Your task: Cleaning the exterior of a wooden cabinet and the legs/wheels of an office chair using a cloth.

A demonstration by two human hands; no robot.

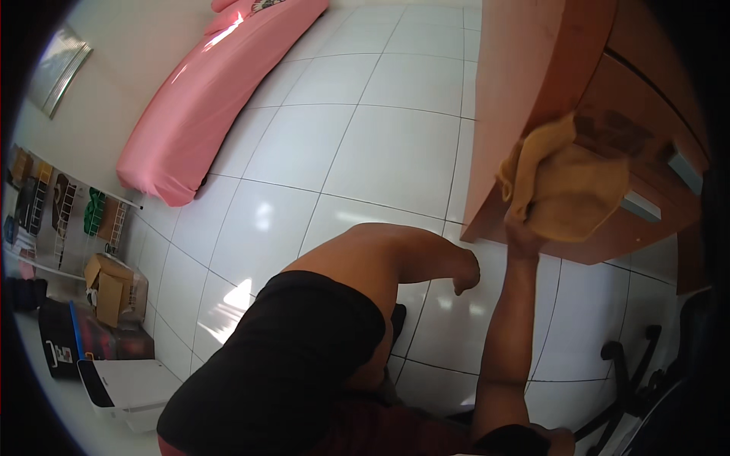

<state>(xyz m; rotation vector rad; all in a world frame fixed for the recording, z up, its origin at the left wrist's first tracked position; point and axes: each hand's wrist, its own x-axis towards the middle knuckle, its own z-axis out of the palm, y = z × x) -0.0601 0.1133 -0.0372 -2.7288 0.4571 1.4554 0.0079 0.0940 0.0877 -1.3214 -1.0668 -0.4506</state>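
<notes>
My right arm reaches up along the right side, and my right hand [522, 228] is closed on a mustard-yellow cloth [582, 194]. The cloth hangs bunched and folded in front of a reddish-brown wooden desk [513, 83] with drawers, close to a pale drawer handle [641, 207]. Most of the right fingers are hidden by the cloth. Bent at the elbow, my left arm in a black sleeve crosses the middle of the view. My left hand [462, 272] hangs over the floor with its fingers curled in, and nothing shows in it.
White floor tiles [395, 144] stretch ahead. A pink-covered bed [220, 91] lies along the far left. Nearer on the left are a wire rack [68, 213], an open cardboard box [112, 292] and a white printer-like machine [133, 387]. A black chair base [627, 387] stands at lower right.
</notes>
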